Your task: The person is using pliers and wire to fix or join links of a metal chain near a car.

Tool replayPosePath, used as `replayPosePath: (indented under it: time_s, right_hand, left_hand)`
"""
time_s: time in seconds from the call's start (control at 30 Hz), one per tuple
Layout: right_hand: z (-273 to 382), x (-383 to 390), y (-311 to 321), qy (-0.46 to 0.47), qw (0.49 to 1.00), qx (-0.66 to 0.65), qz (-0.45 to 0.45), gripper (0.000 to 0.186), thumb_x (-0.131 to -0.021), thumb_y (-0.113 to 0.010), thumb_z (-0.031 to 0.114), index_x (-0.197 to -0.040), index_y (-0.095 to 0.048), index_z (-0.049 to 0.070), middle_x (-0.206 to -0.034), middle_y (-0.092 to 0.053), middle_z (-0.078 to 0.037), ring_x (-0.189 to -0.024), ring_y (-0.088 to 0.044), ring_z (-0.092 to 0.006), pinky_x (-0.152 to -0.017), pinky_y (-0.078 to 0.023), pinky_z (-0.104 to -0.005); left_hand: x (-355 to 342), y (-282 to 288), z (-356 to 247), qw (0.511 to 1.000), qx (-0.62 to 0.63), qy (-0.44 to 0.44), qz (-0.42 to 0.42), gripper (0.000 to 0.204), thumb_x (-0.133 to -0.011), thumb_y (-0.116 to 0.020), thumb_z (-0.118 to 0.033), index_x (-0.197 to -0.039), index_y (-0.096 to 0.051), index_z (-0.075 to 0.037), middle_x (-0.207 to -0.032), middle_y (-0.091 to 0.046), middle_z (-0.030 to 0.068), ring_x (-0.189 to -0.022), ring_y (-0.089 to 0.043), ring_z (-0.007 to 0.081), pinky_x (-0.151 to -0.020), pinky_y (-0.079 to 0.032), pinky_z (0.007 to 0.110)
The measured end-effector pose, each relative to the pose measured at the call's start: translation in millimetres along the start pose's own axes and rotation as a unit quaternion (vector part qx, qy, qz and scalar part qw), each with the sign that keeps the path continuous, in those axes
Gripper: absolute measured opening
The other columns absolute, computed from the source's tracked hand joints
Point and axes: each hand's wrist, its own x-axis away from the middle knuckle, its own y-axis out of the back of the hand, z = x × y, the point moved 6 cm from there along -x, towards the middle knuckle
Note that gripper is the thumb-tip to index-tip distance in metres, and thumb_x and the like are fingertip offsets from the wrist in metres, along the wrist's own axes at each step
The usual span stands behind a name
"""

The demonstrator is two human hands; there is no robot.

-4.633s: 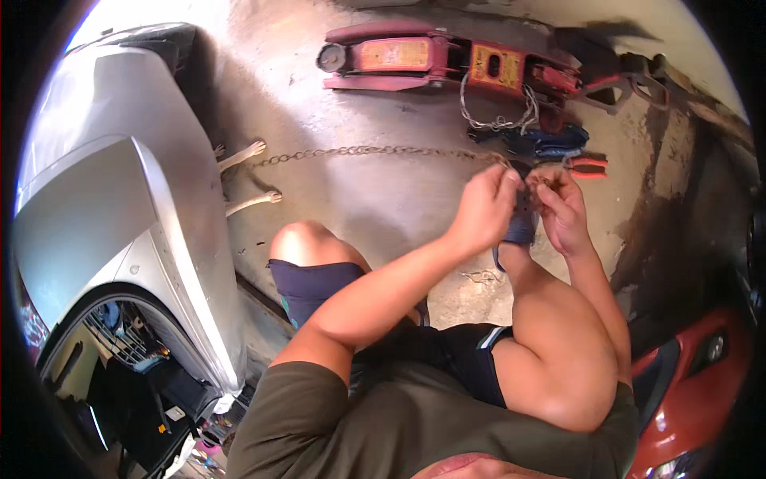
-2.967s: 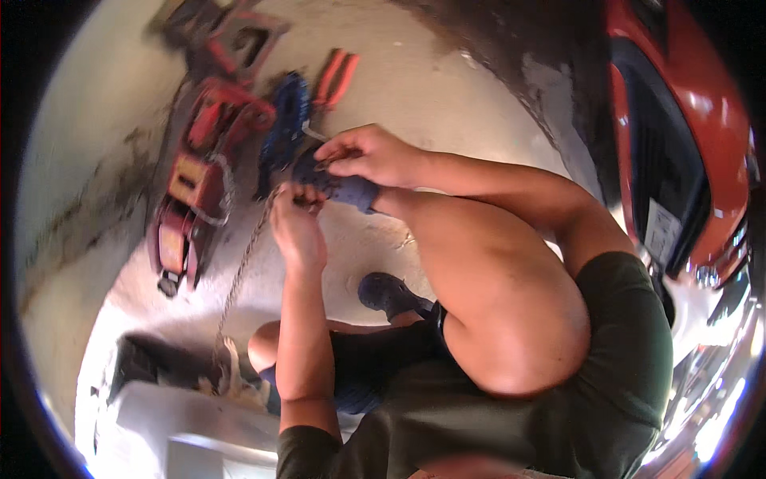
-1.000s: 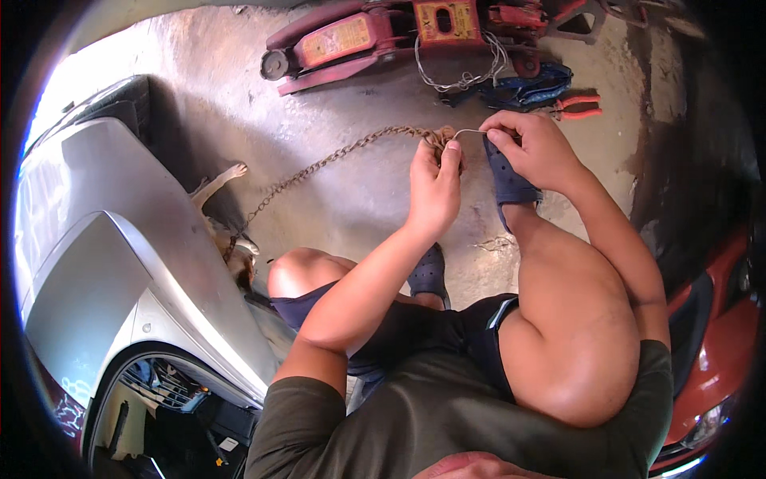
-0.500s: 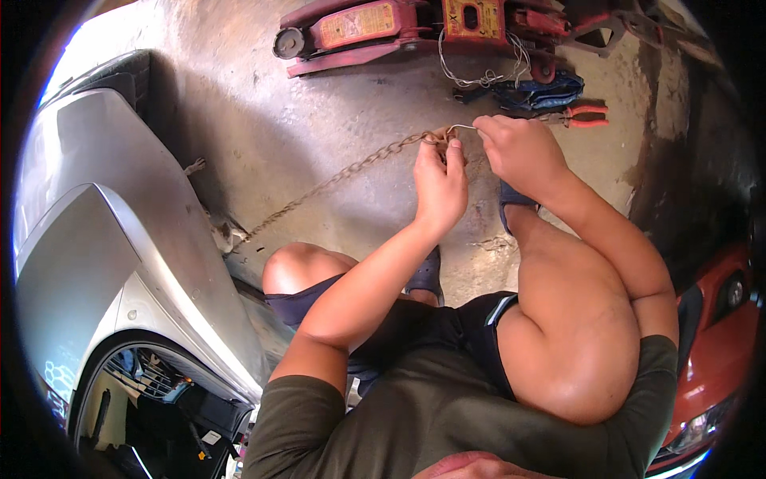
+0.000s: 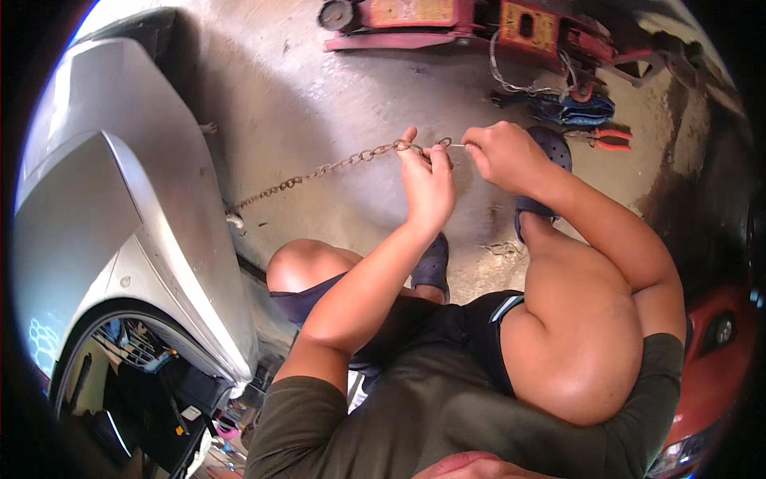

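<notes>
A rusty metal chain point(image 5: 319, 172) runs taut from under the silver car point(image 5: 104, 215) at the left up to my hands. My left hand point(image 5: 427, 184) grips the chain's free end, fingers curled round the last links. My right hand point(image 5: 499, 152) sits just to its right, pinching a thin wire or pin point(image 5: 453, 145) at the end link. I am crouched on the concrete floor, knees up, with dark clogs on my feet.
A red floor jack point(image 5: 415, 20) and an orange tool point(image 5: 531, 28) with cable lie at the top. Red-handled pliers point(image 5: 602, 141) and a blue cloth bundle point(image 5: 578, 108) lie beside my right foot. A red car point(image 5: 710, 359) stands at the right.
The view has drifted slightly. My hands stay together on the chain's end, and the chain now looks pulled straighter toward the silver car.
</notes>
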Motion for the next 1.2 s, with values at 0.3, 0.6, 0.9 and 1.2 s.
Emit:
replayPosePath:
  time_s: [0.3, 0.6, 0.9, 1.2]
  right_hand:
    - [-3.7, -20.7, 3.0, -0.072, 0.987, -0.143, -0.022, 0.021, -0.093, -0.063, 0.016, -0.103, -0.073, 0.001, -0.072, -0.070, -0.015, -0.065, -0.068, -0.0243, -0.062, -0.051, -0.0381]
    - [2.3, -20.5, -1.5, -0.110, 0.965, -0.240, 0.004, 0.019, -0.097, -0.062, 0.013, -0.102, -0.070, -0.003, -0.067, -0.058, 0.002, -0.060, -0.048, -0.0045, -0.054, -0.038, -0.0278]
    - [1.7, -43.5, -34.2, -0.104, 0.955, -0.246, 0.130, 0.020, -0.097, -0.062, 0.013, -0.106, -0.068, -0.004, -0.074, -0.062, -0.001, -0.066, -0.055, -0.0075, -0.059, -0.044, -0.0295]
    - [22.3, -82.5, -11.0, -0.084, 0.960, -0.230, 0.135, 0.019, -0.095, -0.064, 0.014, -0.107, -0.067, 0.000, -0.074, -0.061, 0.002, -0.066, -0.053, -0.0068, -0.058, -0.043, -0.0277]
  left_hand:
    - [-11.0, 22.8, 14.0, 0.995, 0.094, -0.006, -0.037, 0.037, -0.103, -0.051, -0.006, -0.135, -0.034, -0.002, -0.078, -0.058, 0.0028, -0.065, -0.053, 0.0086, -0.058, -0.043, 0.025]
    - [7.3, 31.4, -3.5, 0.995, 0.048, -0.035, -0.081, 0.036, -0.104, -0.052, -0.008, -0.136, -0.037, 0.001, -0.079, -0.057, 0.0039, -0.068, -0.052, 0.0105, -0.063, -0.044, 0.030]
    - [5.7, 15.4, 12.1, 0.983, 0.117, -0.046, -0.134, 0.052, -0.103, -0.053, -0.005, -0.150, -0.030, 0.002, -0.077, -0.055, 0.0019, -0.067, -0.050, 0.0105, -0.064, -0.043, 0.030]
    - [6.7, 2.1, 28.9, 0.942, 0.307, -0.003, -0.133, 0.058, -0.109, -0.046, -0.020, -0.158, -0.024, 0.000, -0.087, -0.057, 0.0037, -0.075, -0.054, 0.0101, -0.070, -0.048, 0.027]
